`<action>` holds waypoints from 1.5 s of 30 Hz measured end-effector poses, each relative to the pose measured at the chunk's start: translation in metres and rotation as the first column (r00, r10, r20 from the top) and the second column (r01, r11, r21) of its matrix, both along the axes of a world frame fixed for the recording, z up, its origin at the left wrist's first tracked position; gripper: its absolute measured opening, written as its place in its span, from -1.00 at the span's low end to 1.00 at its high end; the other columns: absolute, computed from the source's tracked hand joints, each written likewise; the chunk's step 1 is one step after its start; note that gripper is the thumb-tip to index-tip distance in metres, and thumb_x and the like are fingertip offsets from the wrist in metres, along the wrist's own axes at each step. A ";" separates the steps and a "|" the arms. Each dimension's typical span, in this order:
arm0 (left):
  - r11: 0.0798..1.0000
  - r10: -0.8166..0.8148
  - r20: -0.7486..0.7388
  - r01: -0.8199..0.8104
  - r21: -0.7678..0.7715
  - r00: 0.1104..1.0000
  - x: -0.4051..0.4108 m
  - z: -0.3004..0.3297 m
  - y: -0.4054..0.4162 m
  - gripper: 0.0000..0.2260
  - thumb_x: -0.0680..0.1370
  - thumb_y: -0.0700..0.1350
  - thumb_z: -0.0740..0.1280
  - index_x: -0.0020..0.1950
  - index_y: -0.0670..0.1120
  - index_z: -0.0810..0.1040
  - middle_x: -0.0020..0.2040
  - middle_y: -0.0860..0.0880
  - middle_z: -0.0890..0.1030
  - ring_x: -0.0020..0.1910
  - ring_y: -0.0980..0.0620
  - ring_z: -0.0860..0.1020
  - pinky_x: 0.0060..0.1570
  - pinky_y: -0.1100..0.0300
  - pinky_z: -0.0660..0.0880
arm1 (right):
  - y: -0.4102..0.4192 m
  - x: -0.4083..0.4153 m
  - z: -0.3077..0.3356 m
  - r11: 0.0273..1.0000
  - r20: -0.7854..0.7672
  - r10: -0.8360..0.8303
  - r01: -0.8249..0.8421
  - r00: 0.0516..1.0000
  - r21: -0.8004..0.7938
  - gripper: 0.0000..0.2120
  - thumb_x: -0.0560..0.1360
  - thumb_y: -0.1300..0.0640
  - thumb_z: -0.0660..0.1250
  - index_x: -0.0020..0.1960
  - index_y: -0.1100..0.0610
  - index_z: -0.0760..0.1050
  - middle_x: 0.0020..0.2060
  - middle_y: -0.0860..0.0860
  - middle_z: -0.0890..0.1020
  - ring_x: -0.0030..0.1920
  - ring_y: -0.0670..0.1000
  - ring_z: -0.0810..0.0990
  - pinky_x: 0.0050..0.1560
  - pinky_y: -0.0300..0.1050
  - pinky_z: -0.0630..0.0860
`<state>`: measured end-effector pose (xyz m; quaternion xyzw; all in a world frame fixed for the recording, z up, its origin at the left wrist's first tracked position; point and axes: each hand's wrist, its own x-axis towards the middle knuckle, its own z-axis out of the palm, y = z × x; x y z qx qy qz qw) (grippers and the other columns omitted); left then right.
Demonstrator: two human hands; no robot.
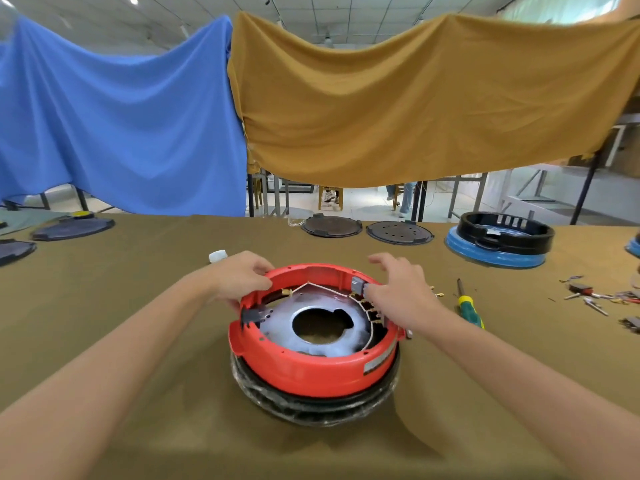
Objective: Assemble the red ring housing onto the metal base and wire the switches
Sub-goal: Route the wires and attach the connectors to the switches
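Centrally on the olive cloth table (pixel 138 306), near edge: red ring housing (pixel 311 372) sitting over metal base (pixel 311 306) w/ round centre hole, on a dark ring. Left hand (pixel 242 277) grips the housing's far-left rim, fingers curled over it. Right hand (pixel 398 289) on the right rim, thumb + fingers pinching a grey switch (pixel 358 285); other fingers spread. Black switch (pixel 251 315) on left inner wall. Screwdriver (pixel 469 308), green/yellow handle, right of housing. Loose connectors (pixel 595 299) far right.
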<state>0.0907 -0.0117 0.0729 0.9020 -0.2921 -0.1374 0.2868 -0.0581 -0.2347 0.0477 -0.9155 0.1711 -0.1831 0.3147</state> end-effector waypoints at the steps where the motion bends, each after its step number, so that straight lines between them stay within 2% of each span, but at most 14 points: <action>1: 1.000 -0.024 0.019 0.025 -0.014 1.000 0.007 0.000 -0.006 -0.79 0.61 -0.20 0.26 0.20 -0.04 0.59 0.09 -0.05 0.68 -0.02 -0.12 0.68 -0.13 -0.04 0.66 | -0.002 0.002 0.002 0.998 0.038 0.047 -0.045 0.998 -0.051 -0.47 0.53 0.16 0.29 0.47 0.00 0.31 0.35 0.05 0.41 0.43 0.10 0.19 0.29 -0.02 0.26; 4: 0.993 -0.050 0.046 0.054 -0.103 0.998 0.021 -0.010 -0.023 -0.82 0.59 -0.15 0.37 0.19 -0.03 0.58 0.19 -0.03 0.65 0.13 -0.05 0.63 0.22 -0.07 0.54 | -0.003 0.013 0.005 0.965 0.024 0.183 -0.175 0.983 -0.194 -0.59 0.52 0.19 0.30 0.35 -0.01 0.45 0.23 -0.02 0.52 0.32 0.04 0.32 0.20 -0.15 0.28; 6: 0.981 0.000 0.032 0.007 -0.195 0.999 0.025 -0.021 -0.029 -0.80 0.57 -0.09 0.41 0.19 -0.01 0.56 0.17 -0.04 0.63 0.14 -0.02 0.61 0.25 -0.03 0.52 | -0.003 0.021 0.006 0.938 -0.027 0.252 -0.251 0.967 -0.239 -0.64 0.53 0.17 0.32 0.31 -0.01 0.49 0.20 -0.04 0.54 0.27 0.01 0.38 0.21 -0.14 0.33; 10: 0.918 0.132 -0.151 -0.178 -0.353 0.980 0.015 -0.039 -0.019 -0.69 0.56 0.00 0.41 0.27 0.05 0.46 0.14 0.02 0.59 0.04 0.05 0.61 0.06 0.11 0.54 | -0.010 0.034 0.003 0.912 -0.062 0.303 -0.309 0.951 -0.270 -0.68 0.52 0.18 0.35 0.26 0.00 0.54 0.16 -0.06 0.59 0.17 -0.06 0.48 0.11 -0.26 0.40; 14: 0.893 0.127 -0.277 -0.231 -0.387 0.953 -0.002 -0.051 -0.002 -0.69 0.37 -0.01 0.41 0.11 0.07 0.57 0.03 0.01 0.63 -0.14 0.09 0.59 -0.18 0.18 0.43 | -0.017 0.044 0.003 0.893 -0.063 0.337 -0.341 0.939 -0.295 -0.71 0.50 0.20 0.34 0.19 0.00 0.58 0.09 -0.12 0.62 0.04 -0.15 0.50 -0.11 -0.51 0.31; 18: 0.859 0.107 -0.225 -0.203 -0.469 0.969 0.007 -0.044 -0.004 -0.79 0.45 -0.23 0.34 -0.03 0.01 0.69 -0.23 -0.04 0.65 -0.28 -0.03 0.52 -0.26 0.12 0.42 | -0.011 0.054 0.010 0.865 -0.077 0.399 -0.403 0.914 -0.300 -0.71 0.49 0.21 0.37 0.19 0.03 0.60 0.11 -0.10 0.65 0.10 -0.13 0.56 0.15 -0.29 0.47; 21: 0.879 -0.029 -0.272 -0.104 -0.465 0.962 0.024 -0.033 -0.007 -0.74 0.54 -0.29 0.32 0.05 0.01 0.72 -0.05 -0.16 0.72 -0.10 -0.22 0.60 0.05 -0.11 0.52 | -0.002 0.062 0.015 0.852 -0.070 0.447 -0.448 0.892 -0.270 -0.71 0.48 0.20 0.41 0.19 0.06 0.60 0.10 -0.09 0.66 0.11 -0.13 0.59 0.19 -0.23 0.50; 24: 0.861 -0.087 -0.316 -0.089 -0.501 0.945 0.036 -0.036 -0.015 -0.74 0.55 -0.32 0.33 0.15 -0.06 0.68 0.07 -0.19 0.70 0.07 -0.17 0.66 0.16 -0.02 0.57 | 0.005 0.071 0.015 0.822 -0.077 0.495 -0.495 0.866 -0.282 -0.72 0.48 0.14 0.43 0.19 0.04 0.60 0.09 -0.09 0.66 0.09 -0.14 0.59 0.16 -0.24 0.50; 26: 0.784 -0.095 -0.346 -0.144 -0.604 0.933 0.038 -0.045 -0.021 -0.78 0.57 -0.28 0.36 0.19 -0.12 0.64 0.11 -0.17 0.69 0.06 -0.09 0.67 0.13 0.06 0.58 | 0.008 0.077 0.013 0.820 -0.057 0.505 -0.499 0.861 -0.282 -0.70 0.48 0.05 0.47 0.19 0.02 0.58 0.05 -0.09 0.66 0.07 -0.13 0.59 0.11 -0.24 0.50; 30: 0.515 -0.121 -0.479 -0.357 -0.779 0.870 0.037 -0.066 -0.022 -0.76 0.61 -0.21 0.26 0.26 -0.24 0.53 0.19 -0.22 0.64 0.04 -0.06 0.65 0.09 0.09 0.58 | 0.013 0.088 0.008 0.823 -0.043 0.513 -0.505 0.858 -0.261 -0.75 0.46 -0.05 0.49 0.10 -0.02 0.60 -0.12 -0.11 0.66 -0.07 -0.14 0.59 -0.03 -0.22 0.50; 35: 0.583 -0.209 -0.468 -0.275 -0.765 0.859 0.031 -0.073 -0.019 -0.71 0.44 -0.28 0.27 0.16 -0.17 0.53 0.05 -0.19 0.66 -0.03 -0.09 0.62 0.03 0.04 0.53 | 0.019 0.101 0.002 0.821 -0.005 0.534 -0.520 0.845 -0.236 -0.87 0.55 0.05 0.39 -0.08 0.10 0.64 -0.20 0.05 0.66 -0.18 0.04 0.56 -0.11 -0.12 0.46; 39: 0.574 -0.191 -0.413 -0.240 -0.783 0.890 0.035 -0.075 -0.021 -0.71 0.55 -0.38 0.18 0.19 -0.19 0.57 0.11 -0.21 0.65 -0.02 -0.09 0.64 -0.02 0.13 0.60 | 0.016 0.102 0.003 0.858 0.061 0.507 -0.510 0.860 0.060 -0.84 0.65 0.17 0.23 0.14 0.16 0.56 -0.13 0.12 0.68 -0.24 0.07 0.63 -0.08 0.01 0.61; 42: 0.588 -0.224 -0.429 -0.229 -0.776 0.875 0.040 -0.078 -0.027 -0.74 0.56 -0.32 0.26 0.23 -0.20 0.57 0.14 -0.26 0.64 0.01 -0.11 0.64 0.08 0.07 0.59 | 0.009 0.098 0.010 0.798 -0.038 0.592 -0.578 0.805 0.171 -0.86 0.67 0.21 0.16 0.22 0.16 0.40 -0.10 0.16 0.70 -0.23 0.05 0.64 -0.14 -0.02 0.62; 45: 0.603 -0.288 -0.445 -0.201 -0.772 0.848 0.042 -0.080 -0.032 -0.74 0.55 -0.25 0.30 0.23 -0.21 0.58 0.15 -0.30 0.64 0.09 -0.18 0.62 0.23 -0.08 0.50 | 0.006 0.095 0.015 0.797 -0.015 0.594 -0.586 0.804 0.149 -0.82 0.69 0.18 0.13 0.09 0.20 0.49 -0.14 0.17 0.71 -0.22 0.04 0.65 -0.12 -0.04 0.63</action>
